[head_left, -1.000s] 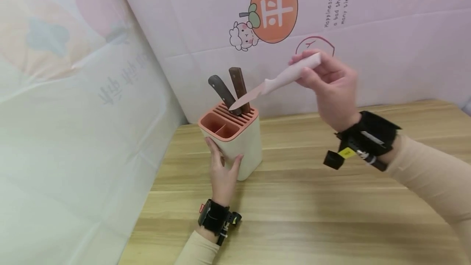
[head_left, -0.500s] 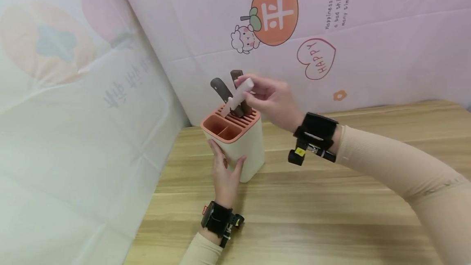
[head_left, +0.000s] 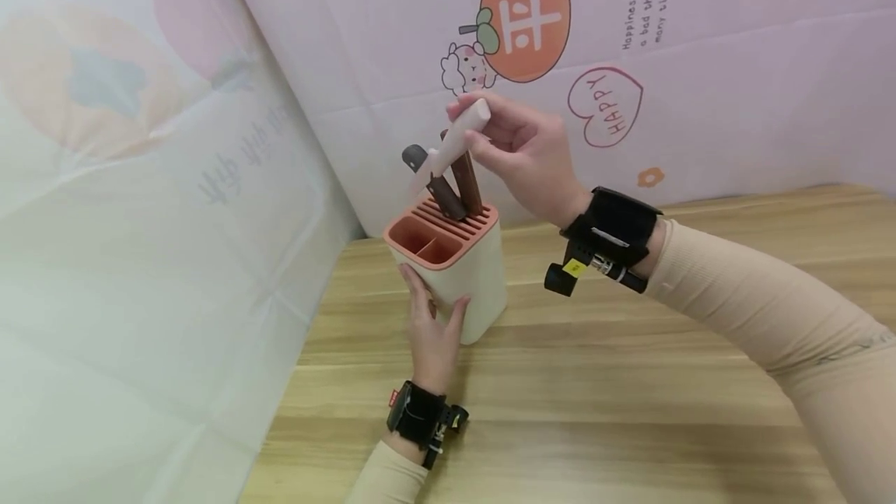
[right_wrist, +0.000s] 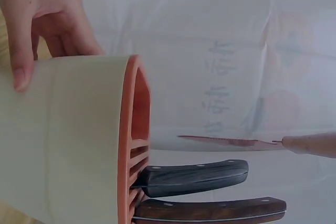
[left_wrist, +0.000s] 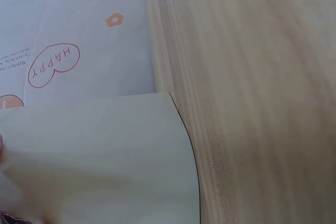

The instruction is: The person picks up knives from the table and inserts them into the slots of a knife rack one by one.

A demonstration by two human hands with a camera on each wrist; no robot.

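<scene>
My right hand (head_left: 525,150) pinches a small knife (head_left: 458,134) by its pale handle, above the knife block (head_left: 484,286). In the right wrist view the pinkish blade (right_wrist: 226,140) hangs apart from the slotted top, pointing toward it. The block is cream with an orange slotted lid and stands upright. Two knives sit in its slots, one with a black handle (right_wrist: 197,177) and one with a brown handle (right_wrist: 215,210). Low on the block's near side, my left hand (head_left: 432,337) grips it between thumb and fingers; only blurred bits of that hand show in the left wrist view.
The block stands on a wooden table (head_left: 595,379) near its back left corner. Printed cloth (head_left: 392,37) hangs behind, and a pale sheet (head_left: 140,294) rises along the left side.
My right hand has carried the knife leftward to above the block. Its tip was down by the slots half a second ago and is now higher. The left hand keeps its grip.
</scene>
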